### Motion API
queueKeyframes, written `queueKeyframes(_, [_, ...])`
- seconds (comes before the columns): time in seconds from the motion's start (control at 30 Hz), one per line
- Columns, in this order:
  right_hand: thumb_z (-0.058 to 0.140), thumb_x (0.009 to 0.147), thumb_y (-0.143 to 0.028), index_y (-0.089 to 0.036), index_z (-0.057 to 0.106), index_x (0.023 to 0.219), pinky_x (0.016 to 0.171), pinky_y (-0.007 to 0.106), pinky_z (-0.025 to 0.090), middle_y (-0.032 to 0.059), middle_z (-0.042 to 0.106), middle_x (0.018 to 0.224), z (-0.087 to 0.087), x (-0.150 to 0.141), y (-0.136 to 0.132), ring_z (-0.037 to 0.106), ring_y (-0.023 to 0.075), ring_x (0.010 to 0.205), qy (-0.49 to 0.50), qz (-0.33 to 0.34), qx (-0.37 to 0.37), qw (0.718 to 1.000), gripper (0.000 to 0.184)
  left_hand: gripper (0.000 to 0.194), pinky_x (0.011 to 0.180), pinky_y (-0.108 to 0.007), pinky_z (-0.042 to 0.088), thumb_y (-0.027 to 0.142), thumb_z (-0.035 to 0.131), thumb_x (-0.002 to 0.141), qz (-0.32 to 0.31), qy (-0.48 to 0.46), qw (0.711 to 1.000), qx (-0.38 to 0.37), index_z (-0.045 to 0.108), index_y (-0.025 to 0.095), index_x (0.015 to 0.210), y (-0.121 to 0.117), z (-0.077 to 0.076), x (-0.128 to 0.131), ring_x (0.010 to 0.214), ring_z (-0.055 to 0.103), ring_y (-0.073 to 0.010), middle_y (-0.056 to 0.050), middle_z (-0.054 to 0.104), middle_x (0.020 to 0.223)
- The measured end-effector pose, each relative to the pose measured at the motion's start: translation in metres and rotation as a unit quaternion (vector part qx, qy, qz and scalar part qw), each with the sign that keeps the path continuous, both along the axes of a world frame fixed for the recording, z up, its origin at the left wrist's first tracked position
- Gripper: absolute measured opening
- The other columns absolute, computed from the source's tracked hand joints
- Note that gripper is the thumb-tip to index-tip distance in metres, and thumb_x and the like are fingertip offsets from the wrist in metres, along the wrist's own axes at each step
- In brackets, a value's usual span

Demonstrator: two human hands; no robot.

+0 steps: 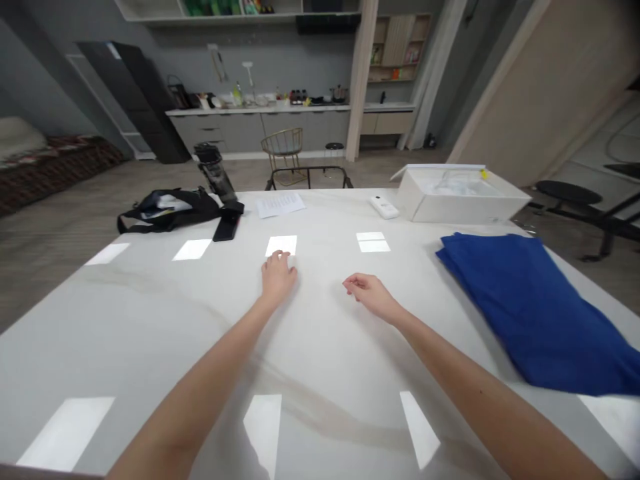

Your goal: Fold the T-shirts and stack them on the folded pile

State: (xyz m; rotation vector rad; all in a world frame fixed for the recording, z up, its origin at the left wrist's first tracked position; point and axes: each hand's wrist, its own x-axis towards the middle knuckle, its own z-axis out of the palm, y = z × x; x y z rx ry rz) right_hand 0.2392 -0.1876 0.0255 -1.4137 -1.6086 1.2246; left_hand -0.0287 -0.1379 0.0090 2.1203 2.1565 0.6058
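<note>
My left hand (279,277) is palm down at the middle of the white marbled table (165,347), its fingers slightly apart and bent, with nothing in it. To its right, my right hand (369,293) is at or just above the tabletop; its fingers are curled in and thumb and fingertips meet, and no object shows between them. A folded blue cloth (530,307) lies flat to the right of my right hand, apart from it. Beyond my left hand lies a printed sheet of paper (281,205).
At the far right stands a white open box (460,207) with clear plastic inside, beside a small white device (385,207). A black bag (175,210), a dark bottle (216,175) and a phone (227,225) are at the far left. A chair (283,145) stands beyond the table.
</note>
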Motion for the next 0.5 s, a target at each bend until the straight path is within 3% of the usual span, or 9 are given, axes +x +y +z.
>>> queueKeyframes(0.13, [0.066, 0.084, -0.05, -0.023, 0.068, 0.079, 0.057, 0.029, 0.043, 0.0011, 0.067, 0.073, -0.009, -0.103, 0.047, 0.054, 0.0146, 0.06, 0.068, 0.058, -0.012, 0.996, 0.028, 0.069, 0.122, -0.05, 0.026, 0.033, 0.059, 0.089, 0.175, 0.011, 0.984, 0.025, 0.038, 0.008, 0.151, 0.056, -0.004, -0.122, 0.149, 0.035, -0.0373, -0.026, 0.035, 0.16])
queueKeyframes(0.23, [0.069, 0.084, -0.05, -0.023, 0.069, 0.082, 0.057, 0.028, 0.044, 0.0005, 0.066, 0.074, -0.015, -0.168, 0.081, 0.054, 0.014, 0.061, 0.111, 0.084, -0.014, 0.99, 0.027, 0.085, 0.121, -0.051, 0.027, 0.042, 0.064, 0.087, 0.231, -0.028, 0.972, 0.017, 0.028, 0.007, 0.155, 0.093, -0.007, -0.179, 0.149, 0.035, -0.0402, -0.029, 0.033, 0.16])
queueKeyframes(0.4, [0.077, 0.08, -0.047, -0.024, 0.069, 0.088, 0.055, 0.027, 0.049, 0.0014, 0.064, 0.082, -0.024, -0.249, 0.124, 0.059, 0.0146, 0.068, 0.19, 0.081, -0.061, 0.977, 0.027, 0.097, 0.113, -0.052, 0.035, 0.052, 0.068, 0.084, 0.237, -0.072, 0.969, -0.012, 0.025, 0.005, 0.157, 0.141, -0.008, -0.217, 0.137, 0.048, -0.0433, -0.029, 0.054, 0.144])
queueKeyframes(0.5, [0.082, 0.078, -0.042, -0.024, 0.067, 0.093, 0.071, 0.03, 0.059, 0.0023, 0.065, 0.089, -0.028, -0.282, 0.141, 0.067, 0.017, 0.083, 0.265, 0.05, -0.123, 0.955, 0.028, 0.093, 0.109, -0.051, 0.038, 0.047, 0.068, 0.083, 0.247, -0.075, 0.966, -0.004, 0.029, 0.002, 0.155, 0.153, -0.008, -0.22, 0.132, 0.05, -0.0441, -0.028, 0.064, 0.13])
